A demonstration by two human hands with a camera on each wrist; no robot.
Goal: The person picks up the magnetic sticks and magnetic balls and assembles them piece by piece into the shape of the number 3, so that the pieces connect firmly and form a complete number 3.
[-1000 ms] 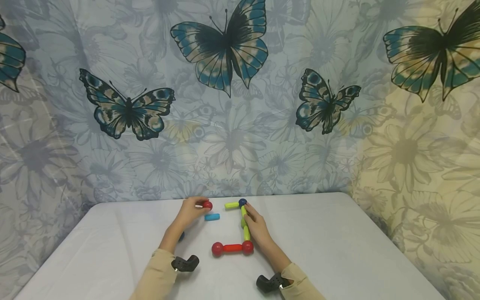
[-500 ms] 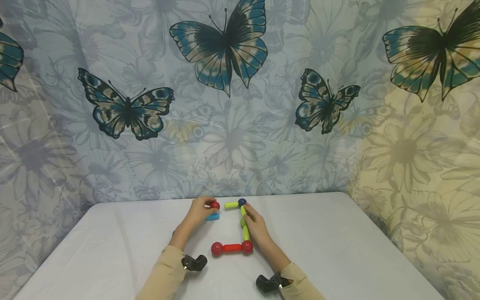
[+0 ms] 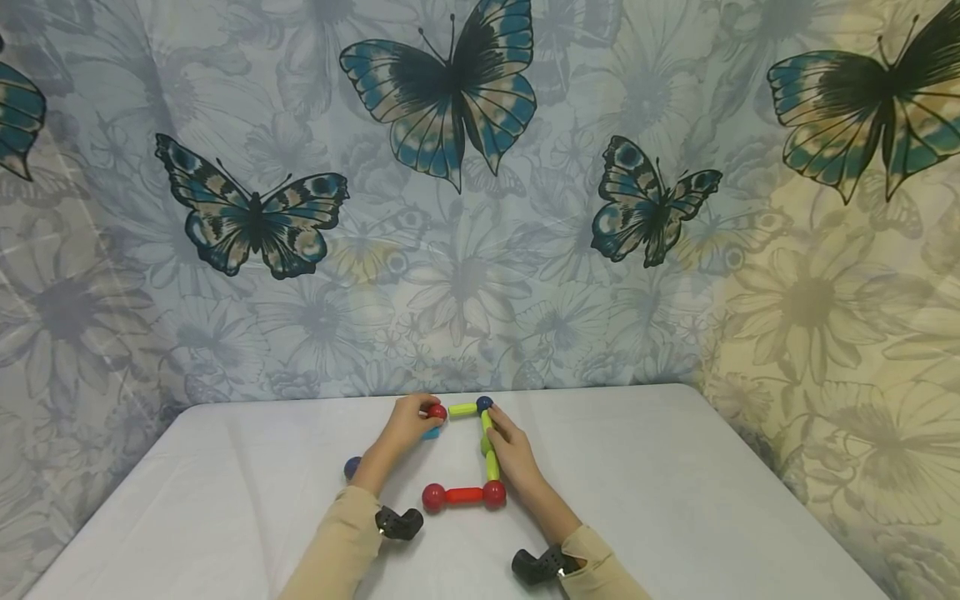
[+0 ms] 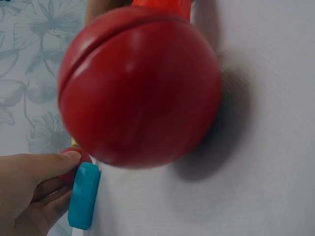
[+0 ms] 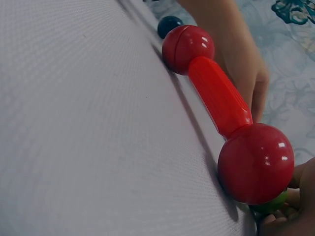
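My left hand (image 3: pixel 405 423) pinches a red ball (image 3: pixel 437 412) between thumb and fingers. That ball is right at the free left end of a yellow-green rod (image 3: pixel 462 410), whose other end meets a dark blue ball (image 3: pixel 484 404). From there, more yellow-green rods run toward me through a green ball (image 3: pixel 486 446). My right hand (image 3: pixel 516 450) holds this side by the upper rod, thumb lying over it. At the near end, a red rod (image 3: pixel 464 496) joins two larger red balls (image 3: pixel 434 497). A light blue bar (image 4: pixel 84 195) lies just under my left hand, partly hidden in the head view.
A loose dark blue ball (image 3: pixel 352 467) sits beside my left wrist. White cloth covers the table (image 3: pixel 675 500). Behind its far edge hangs a butterfly-print curtain (image 3: pixel 465 317). Both wrists carry black camera mounts (image 3: pixel 400 523).
My left hand has carried the red ball rightward to the end of the yellow-green rod, covering more of the light blue bar. My right hand and the joined pieces have stayed put.
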